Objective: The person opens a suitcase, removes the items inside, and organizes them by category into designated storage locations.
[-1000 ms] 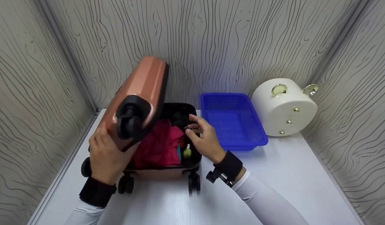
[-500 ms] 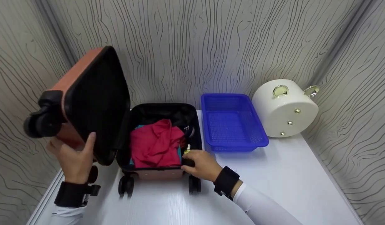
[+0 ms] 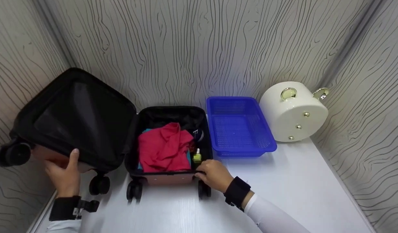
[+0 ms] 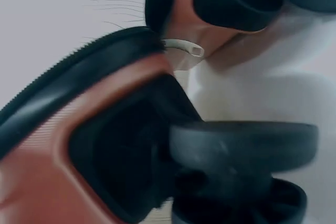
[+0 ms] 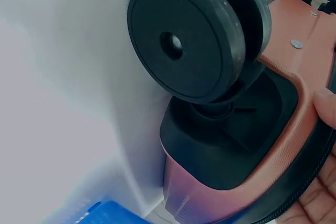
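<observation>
A rose-gold hard-shell suitcase [image 3: 168, 179] lies with its lid [image 3: 85, 113] swung out to the left, black lining facing up. My left hand [image 3: 63, 176] grips the lid's near edge, thumb over the rim and fingers beneath. In the left wrist view a caster wheel [image 4: 241, 145] fills the foreground and the hand is hidden. My right hand [image 3: 216, 174] pinches the near right corner of the base's rim. The right wrist view has its thumb [image 5: 326, 106] on the shell, fingers inside. A folded red cloth [image 3: 166, 149] and a small yellow-green bottle [image 3: 197, 157] lie in the base.
Right of the suitcase stands a blue plastic basket [image 3: 234, 129]. Beyond it a white round case [image 3: 292, 110] with gold ring handles lies on its side. Patterned walls enclose the white table [image 3: 173, 210] at the back and both sides.
The lid has swung from above the base over to the left, carried by my left hand. My right hand has moved down from over the base onto its near right rim.
</observation>
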Tool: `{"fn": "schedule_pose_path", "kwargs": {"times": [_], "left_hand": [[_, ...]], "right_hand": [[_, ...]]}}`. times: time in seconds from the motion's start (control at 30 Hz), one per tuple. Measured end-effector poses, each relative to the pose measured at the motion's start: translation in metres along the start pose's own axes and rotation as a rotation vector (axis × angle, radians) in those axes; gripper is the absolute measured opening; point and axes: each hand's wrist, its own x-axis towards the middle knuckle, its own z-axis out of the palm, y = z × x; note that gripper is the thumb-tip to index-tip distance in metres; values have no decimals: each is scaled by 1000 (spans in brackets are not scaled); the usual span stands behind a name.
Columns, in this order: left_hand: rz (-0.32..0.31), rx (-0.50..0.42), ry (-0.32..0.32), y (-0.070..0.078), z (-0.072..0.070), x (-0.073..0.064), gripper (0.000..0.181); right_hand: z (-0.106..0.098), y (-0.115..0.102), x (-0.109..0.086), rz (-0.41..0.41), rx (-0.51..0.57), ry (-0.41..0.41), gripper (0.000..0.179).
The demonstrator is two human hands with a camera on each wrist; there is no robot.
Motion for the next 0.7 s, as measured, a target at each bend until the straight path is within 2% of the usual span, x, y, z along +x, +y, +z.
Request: {"fn": "schedule_pose_path", "kwargs": {"times": [0.07,0.17,0.27,0.33,0.47,0.5,0.57,0.7], "left_hand": [[-63,-86,-33,-8,1,5,83],[-192,-199,-99,-18,3,9,85],[-331,-243,-149,-29,4,13,86],[-399,-274,-164,-38,5,17,82],[-456,-290,-176,-53,7,21,64],[-462,-263,-194,-56,6,21,68],[-503,-283,-219,-61,6,20,69],[-633,-411,-293,-70,6,18,80]], "right_hand": [[1,2,-1,5,-2,10,7],[2,3,-1,10,-15,17,8],[3,2,-1,14,-30,17,7],[4,2,0,15,-42,23,7],[7,3,2,15,-70,45,8],[7,3,1,16,-76,51,8],[8,5,0,19,-87,58,7],[10,7,-4,22,-93,66,7]]}}
